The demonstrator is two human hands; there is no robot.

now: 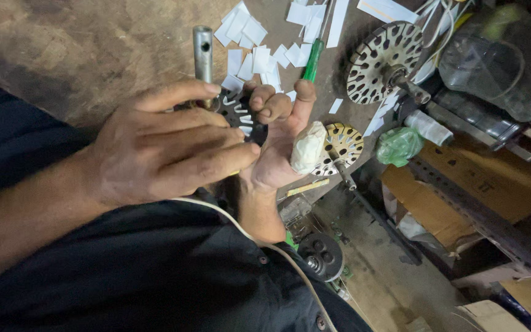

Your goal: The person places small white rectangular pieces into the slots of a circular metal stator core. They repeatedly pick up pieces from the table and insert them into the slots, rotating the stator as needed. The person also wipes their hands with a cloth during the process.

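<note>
My left hand (167, 147) lies over a dark slotted motor core (241, 117), fingers stretched across it. White paper slips sit in some of its slots. A grey metal tube (203, 49) stands out of the core above my fingers. From below, my right hand (275, 154) cups the same core with its fingers curled over the rim. Its thumb is wrapped in a white bandage (307, 147). Most of the core is hidden between the two hands.
Several white paper slips (253, 43) and a green-handled screwdriver (311, 58) lie on the brown worktop. Two slotted metal discs (382, 58) (342, 144) with shafts, a green plastic bag (397, 144), a cardboard box (462, 190) and a white cord (265, 246) are nearby.
</note>
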